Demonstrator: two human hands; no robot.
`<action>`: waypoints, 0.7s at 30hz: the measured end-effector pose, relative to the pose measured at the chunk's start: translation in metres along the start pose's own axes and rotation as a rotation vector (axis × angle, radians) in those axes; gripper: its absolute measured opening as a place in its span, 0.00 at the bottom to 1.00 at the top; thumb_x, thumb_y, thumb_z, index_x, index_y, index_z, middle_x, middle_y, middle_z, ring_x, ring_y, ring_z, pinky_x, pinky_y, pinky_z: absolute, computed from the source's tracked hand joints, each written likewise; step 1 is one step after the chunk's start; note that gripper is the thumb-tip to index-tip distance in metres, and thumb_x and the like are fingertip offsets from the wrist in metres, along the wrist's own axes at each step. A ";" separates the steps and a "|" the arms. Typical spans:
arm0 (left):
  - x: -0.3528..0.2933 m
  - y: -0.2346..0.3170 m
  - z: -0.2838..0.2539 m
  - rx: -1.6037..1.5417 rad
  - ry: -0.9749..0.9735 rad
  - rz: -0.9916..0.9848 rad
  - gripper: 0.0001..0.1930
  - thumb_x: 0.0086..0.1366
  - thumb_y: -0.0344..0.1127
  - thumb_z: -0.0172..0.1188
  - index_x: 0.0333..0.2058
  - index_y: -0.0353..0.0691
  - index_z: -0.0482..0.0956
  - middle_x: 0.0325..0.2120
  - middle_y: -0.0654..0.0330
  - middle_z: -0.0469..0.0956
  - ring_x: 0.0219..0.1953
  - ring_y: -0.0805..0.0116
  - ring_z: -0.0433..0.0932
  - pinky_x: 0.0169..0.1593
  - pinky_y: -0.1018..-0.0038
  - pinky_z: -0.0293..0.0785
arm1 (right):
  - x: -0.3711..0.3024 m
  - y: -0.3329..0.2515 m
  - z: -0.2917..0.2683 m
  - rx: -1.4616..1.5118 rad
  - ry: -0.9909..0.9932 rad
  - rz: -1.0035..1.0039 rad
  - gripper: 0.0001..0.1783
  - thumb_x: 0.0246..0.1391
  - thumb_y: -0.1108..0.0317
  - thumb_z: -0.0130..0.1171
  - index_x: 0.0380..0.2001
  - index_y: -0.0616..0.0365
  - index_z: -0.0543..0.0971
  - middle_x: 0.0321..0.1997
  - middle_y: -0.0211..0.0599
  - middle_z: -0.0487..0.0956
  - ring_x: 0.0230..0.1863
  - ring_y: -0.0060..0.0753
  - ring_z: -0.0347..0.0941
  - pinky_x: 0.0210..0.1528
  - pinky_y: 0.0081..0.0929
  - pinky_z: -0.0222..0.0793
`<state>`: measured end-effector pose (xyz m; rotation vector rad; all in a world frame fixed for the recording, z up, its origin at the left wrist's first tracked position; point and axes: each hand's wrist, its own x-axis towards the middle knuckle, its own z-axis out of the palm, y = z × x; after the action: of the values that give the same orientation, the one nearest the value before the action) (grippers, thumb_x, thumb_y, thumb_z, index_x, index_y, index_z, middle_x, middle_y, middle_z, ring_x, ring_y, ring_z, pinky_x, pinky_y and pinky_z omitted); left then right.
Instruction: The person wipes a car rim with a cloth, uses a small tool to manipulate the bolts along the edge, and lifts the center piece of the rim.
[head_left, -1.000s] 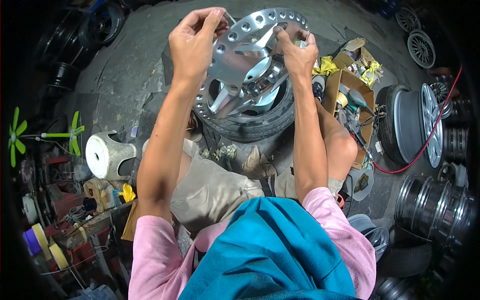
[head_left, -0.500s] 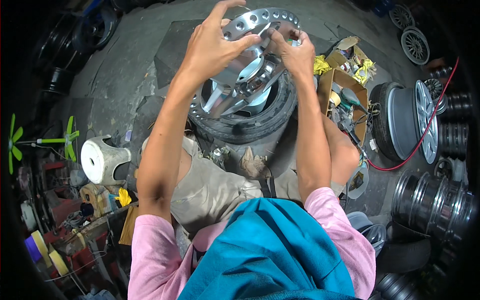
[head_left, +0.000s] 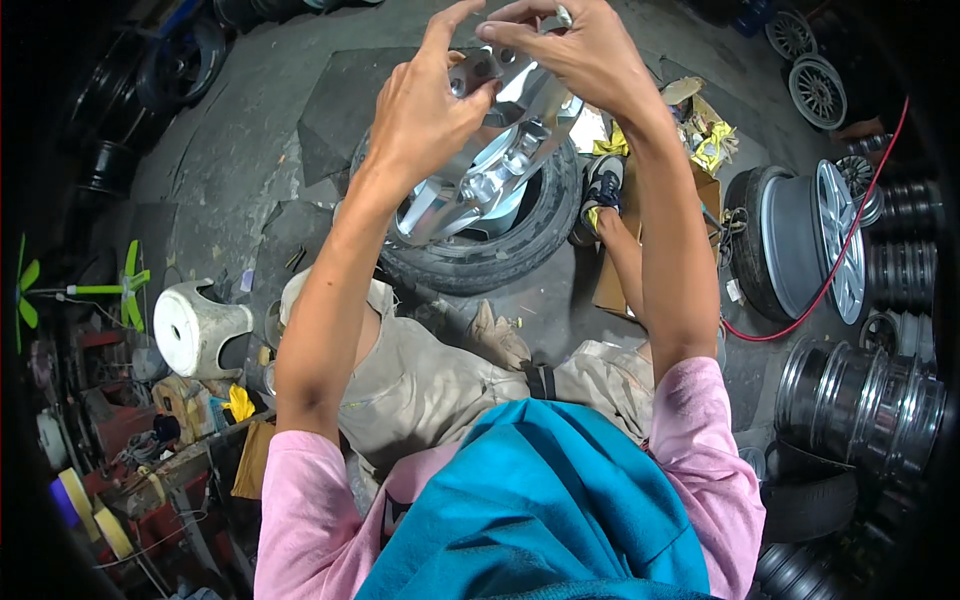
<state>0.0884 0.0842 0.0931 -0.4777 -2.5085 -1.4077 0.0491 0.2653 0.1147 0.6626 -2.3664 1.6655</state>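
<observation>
A polished metal wheel rim [head_left: 455, 215] with thick spokes stands tilted over a black tyre [head_left: 440, 265] on the floor. My left hand [head_left: 425, 115] is closed on the rim's left upper edge, thumb on the inner side and index finger stretched upward. Over the top edge bends my right hand [head_left: 570, 50], its fingers drawn together near the left fingertips. A small pale thing shows between the right fingers, too small to name. Both hands partly cover the rim's upper part.
A shoe [head_left: 603, 185] stands right of the tyre, beside a cardboard box [head_left: 615, 285]. Further right are a silver wheel [head_left: 840, 240], a red hose [head_left: 800, 328] and stacked rims [head_left: 850, 400]. A white stool [head_left: 185, 330] and green fan blades [head_left: 132, 285] are at left.
My right hand has moved up and left to the rim's top edge. The rim has turned and tilted differently. My right leg has shifted, bringing the shoe into view.
</observation>
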 end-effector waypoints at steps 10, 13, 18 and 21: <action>-0.001 0.001 -0.001 0.000 0.036 0.123 0.38 0.59 0.27 0.60 0.69 0.44 0.61 0.47 0.40 0.83 0.52 0.42 0.82 0.52 0.58 0.77 | 0.007 0.002 0.008 -0.171 0.126 -0.076 0.14 0.55 0.62 0.71 0.33 0.66 0.84 0.25 0.37 0.83 0.28 0.20 0.74 0.29 0.27 0.71; -0.002 0.001 0.000 0.000 0.013 0.119 0.39 0.59 0.27 0.60 0.69 0.44 0.60 0.46 0.40 0.83 0.49 0.42 0.83 0.51 0.58 0.78 | 0.012 0.009 0.008 -0.192 0.095 -0.053 0.14 0.55 0.63 0.71 0.33 0.66 0.84 0.25 0.38 0.84 0.28 0.19 0.75 0.30 0.27 0.71; -0.003 0.006 -0.006 0.079 -0.108 -0.104 0.33 0.61 0.26 0.62 0.66 0.38 0.66 0.39 0.48 0.84 0.35 0.56 0.85 0.41 0.68 0.79 | 0.012 0.003 -0.003 -0.315 0.185 -0.069 0.14 0.53 0.63 0.72 0.31 0.65 0.84 0.23 0.43 0.82 0.25 0.27 0.75 0.30 0.31 0.71; -0.001 -0.028 0.010 0.087 0.054 0.081 0.23 0.65 0.36 0.68 0.57 0.36 0.79 0.40 0.47 0.86 0.37 0.66 0.87 0.47 0.71 0.80 | 0.026 0.024 -0.018 -0.458 0.323 -0.238 0.13 0.52 0.63 0.72 0.29 0.64 0.84 0.23 0.44 0.80 0.24 0.33 0.75 0.30 0.33 0.70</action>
<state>0.0786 0.0785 0.0659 -0.5115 -2.4665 -1.2595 0.0133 0.2822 0.1114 0.5155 -2.2134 0.9949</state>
